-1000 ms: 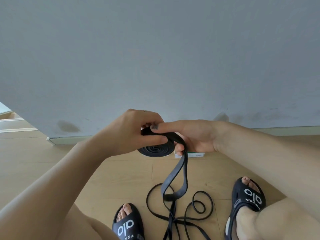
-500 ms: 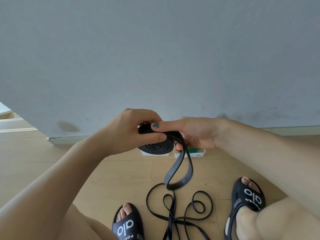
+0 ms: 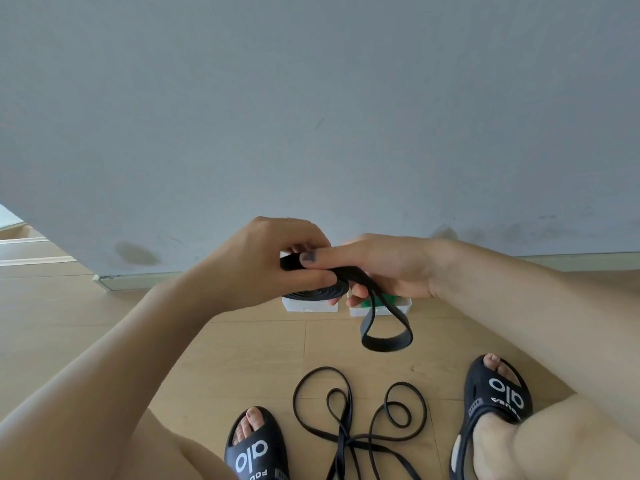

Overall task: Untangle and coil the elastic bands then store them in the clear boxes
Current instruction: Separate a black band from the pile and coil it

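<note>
A wide black elastic band is partly wound into a flat coil held in front of me. My left hand grips the coil from the left, thumb along its edge. My right hand pinches the band where it joins the coil, forefinger laid across the top. The band's loose end hangs below as a short loop. Thin black bands lie tangled on the wooden floor between my feet. Two clear boxes stand by the wall behind my hands, the left box and the right box with something green inside.
A grey wall with a skirting board rises close ahead. My feet in black slides flank the tangled bands. Wooden floor stretches to the left, with a doorway threshold at the far left.
The coil has grown and the hanging loop has shortened, rising off the floor bands and swinging right. Both hands lifted slightly, uncovering the two boxes behind them.
</note>
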`<state>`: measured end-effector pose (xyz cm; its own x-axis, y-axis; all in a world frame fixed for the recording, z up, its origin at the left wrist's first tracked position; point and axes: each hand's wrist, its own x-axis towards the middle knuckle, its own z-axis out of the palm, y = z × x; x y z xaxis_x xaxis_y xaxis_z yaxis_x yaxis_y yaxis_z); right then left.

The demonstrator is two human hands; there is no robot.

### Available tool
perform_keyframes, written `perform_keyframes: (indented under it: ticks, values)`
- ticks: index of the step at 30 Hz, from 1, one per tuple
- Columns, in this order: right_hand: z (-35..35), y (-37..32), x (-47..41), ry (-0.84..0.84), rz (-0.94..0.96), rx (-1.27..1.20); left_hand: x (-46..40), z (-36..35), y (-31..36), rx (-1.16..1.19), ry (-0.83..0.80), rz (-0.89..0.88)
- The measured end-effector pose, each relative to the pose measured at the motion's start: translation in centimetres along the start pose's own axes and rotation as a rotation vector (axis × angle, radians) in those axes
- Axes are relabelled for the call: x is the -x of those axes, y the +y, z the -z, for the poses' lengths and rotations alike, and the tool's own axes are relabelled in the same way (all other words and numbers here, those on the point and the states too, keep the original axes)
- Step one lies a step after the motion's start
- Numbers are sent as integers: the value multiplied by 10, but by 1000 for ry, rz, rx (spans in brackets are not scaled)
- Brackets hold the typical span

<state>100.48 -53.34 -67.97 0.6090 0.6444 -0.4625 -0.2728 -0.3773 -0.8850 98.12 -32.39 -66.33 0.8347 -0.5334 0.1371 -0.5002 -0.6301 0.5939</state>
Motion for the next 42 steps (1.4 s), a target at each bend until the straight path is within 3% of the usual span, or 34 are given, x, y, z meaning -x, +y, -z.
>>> perform_keyframes:
  ticks: [3, 16, 19, 25, 29, 32, 42]
  values:
    - [-3, 0, 3, -15, -16, -32, -3, -4, 0, -21, 10, -47]
    - [12, -3, 10, -291, 21, -446, -5, 4, 1, 318, 194, 216]
    - [10, -5, 7, -208, 55, -403, -3, 9, -2, 361, 152, 211]
    - [5, -2, 6, -117, -34, -145, 2, 6, -3, 156, -6, 181]
    - [14, -4, 4, 138, -53, 61, 1, 6, -5, 8, -72, 200]
    - [22, -7, 3, 283, 81, -23, -3, 8, -7, 31, -34, 212]
    - [8, -1, 5, 88, 22, -273, -5, 10, -9, 130, 57, 245]
